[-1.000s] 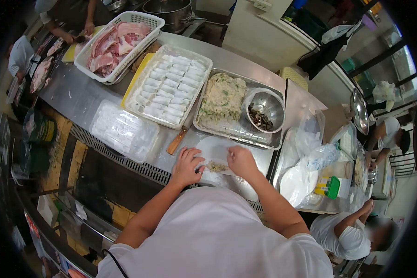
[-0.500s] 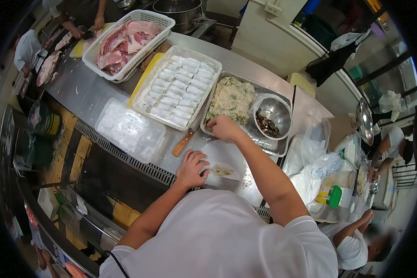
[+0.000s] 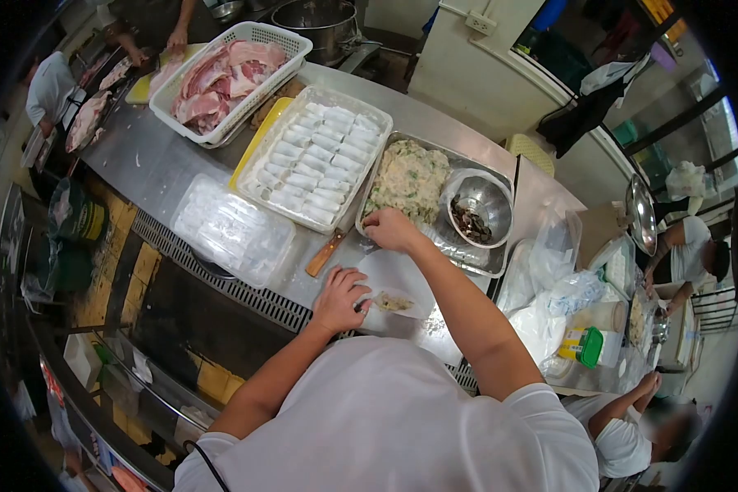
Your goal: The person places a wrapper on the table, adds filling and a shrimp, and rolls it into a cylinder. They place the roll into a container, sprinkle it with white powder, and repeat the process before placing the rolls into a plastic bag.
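Observation:
A thin, pale round wrapper (image 3: 408,277) lies on the steel table in front of me, with a small strip of filling (image 3: 392,302) on its near part. My left hand (image 3: 341,302) rests at the wrapper's left edge, fingers spread and slightly bent. At the near left corner of a metal tray (image 3: 497,267), my right hand (image 3: 392,229) is closed, its fingertips by the pale minced filling with green bits (image 3: 410,176); whatever they hold is hidden. In the same tray sits a metal bowl (image 3: 477,203) with dark pieces inside. A wooden-handled tool (image 3: 325,256) lies left of my right hand.
Left of the filling stands a white tray (image 3: 367,107) with rows of white rolls (image 3: 324,156). A lidded plastic container (image 3: 234,232) is nearer me, and a basket of raw meat (image 3: 230,82) farther left. Plastic bags and a green-lidded tub (image 3: 584,346) lie right. Other people work around.
My right hand has shifted very slightly at the tray's corner. My left hand and the wrapper stay in place. A co-worker's hands at the far left have moved a little.

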Demonstrator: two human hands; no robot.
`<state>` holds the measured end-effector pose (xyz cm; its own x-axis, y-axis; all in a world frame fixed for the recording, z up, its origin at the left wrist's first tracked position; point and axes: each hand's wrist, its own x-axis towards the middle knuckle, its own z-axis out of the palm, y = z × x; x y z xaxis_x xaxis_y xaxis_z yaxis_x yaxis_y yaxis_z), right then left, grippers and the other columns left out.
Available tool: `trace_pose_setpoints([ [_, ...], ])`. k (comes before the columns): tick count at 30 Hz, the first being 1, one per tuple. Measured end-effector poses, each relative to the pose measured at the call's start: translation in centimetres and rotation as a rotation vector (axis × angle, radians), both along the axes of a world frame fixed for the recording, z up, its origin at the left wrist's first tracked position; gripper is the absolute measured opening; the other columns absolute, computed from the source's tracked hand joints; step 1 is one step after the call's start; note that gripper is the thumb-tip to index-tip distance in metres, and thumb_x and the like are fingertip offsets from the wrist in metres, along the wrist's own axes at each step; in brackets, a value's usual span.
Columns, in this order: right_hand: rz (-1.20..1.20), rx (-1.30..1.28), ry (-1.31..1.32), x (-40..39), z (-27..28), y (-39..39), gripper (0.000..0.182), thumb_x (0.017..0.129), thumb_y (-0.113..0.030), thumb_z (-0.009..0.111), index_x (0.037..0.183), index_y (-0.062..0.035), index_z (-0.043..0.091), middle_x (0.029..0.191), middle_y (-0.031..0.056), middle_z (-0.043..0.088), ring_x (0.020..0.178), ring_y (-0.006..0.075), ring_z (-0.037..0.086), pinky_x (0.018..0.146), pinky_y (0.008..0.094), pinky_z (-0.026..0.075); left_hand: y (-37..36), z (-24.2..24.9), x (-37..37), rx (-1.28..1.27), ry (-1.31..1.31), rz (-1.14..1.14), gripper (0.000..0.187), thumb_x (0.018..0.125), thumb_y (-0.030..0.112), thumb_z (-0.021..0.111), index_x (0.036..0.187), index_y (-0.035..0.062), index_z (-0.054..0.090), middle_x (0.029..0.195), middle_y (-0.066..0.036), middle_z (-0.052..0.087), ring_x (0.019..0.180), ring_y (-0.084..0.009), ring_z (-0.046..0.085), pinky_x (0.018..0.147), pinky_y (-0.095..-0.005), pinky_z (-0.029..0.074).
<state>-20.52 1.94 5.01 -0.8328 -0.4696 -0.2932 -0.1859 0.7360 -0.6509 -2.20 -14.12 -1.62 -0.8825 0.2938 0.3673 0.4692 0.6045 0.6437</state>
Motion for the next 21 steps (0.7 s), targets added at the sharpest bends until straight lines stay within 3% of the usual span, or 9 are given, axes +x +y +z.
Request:
trace_pose_setpoints([
  [5,0.018,0.0,0.117,0.7,0.9,0.5,0.022,0.081,-0.013,0.07,0.097,-0.0007,0.079,0.094,0.0236,0.076,0.09,0.0384,0.075,0.083,0.0422,0.058,-0.1,-0.6,0.1,0.004,0.003,0.001,0.024,0.077,0.016,0.079,0.099,0.0104,0.071,0.125,-0.01,0.064,0.129,-0.0333,0.056,0.118,-0.0583,0.034],
  [11,-0.194,-0.097,-0.137,6.4,2.8,6.2,0.023,0.083,-0.012,0.07,0.101,-0.0006,0.081,0.093,0.0247,0.075,0.085,0.0387,0.073,0.079,0.0422,0.058,-0.1,-1.2,0.1,0.005,-0.002,0.0,0.023,0.077,0.017,0.079,0.098,0.0106,0.072,0.124,-0.009,0.064,0.129,-0.0328,0.055,0.119,-0.0586,0.034],
  [14,-0.176,-0.062,-0.231,11.2,2.0,7.8,0.024,0.084,-0.008,0.069,0.103,0.0002,0.08,0.093,0.0244,0.076,0.086,0.0395,0.073,0.081,0.043,0.058,0.1,-0.7,0.0,0.005,-0.02,-0.008,0.022,0.077,0.017,0.079,0.097,0.0108,0.073,0.124,-0.008,0.064,0.129,-0.0324,0.055,0.119,-0.0583,0.033],
  [17,-0.067,0.006,-0.017,14.6,-1.8,8.3,0.024,0.085,-0.006,0.068,0.105,-0.0002,0.08,0.094,0.0232,0.076,0.087,0.0402,0.073,0.083,0.0429,0.058,0.1,-0.5,0.0,0.012,-0.03,-0.013,0.022,0.077,0.016,0.079,0.098,0.0108,0.073,0.123,-0.008,0.064,0.129,-0.032,0.055,0.119,-0.0579,0.033],
  [21,-0.1,0.074,0.141,16.2,-1.4,7.5,0.017,0.086,-0.007,0.068,0.096,-0.0011,0.081,0.098,0.0215,0.073,0.096,0.0382,0.07,0.088,0.0456,0.057,0.1,-0.4,0.1,-0.004,-0.015,-0.018,0.023,0.077,0.015,0.08,0.099,0.0111,0.072,0.124,-0.008,0.064,0.129,-0.0325,0.055,0.118,-0.0581,0.033],
])
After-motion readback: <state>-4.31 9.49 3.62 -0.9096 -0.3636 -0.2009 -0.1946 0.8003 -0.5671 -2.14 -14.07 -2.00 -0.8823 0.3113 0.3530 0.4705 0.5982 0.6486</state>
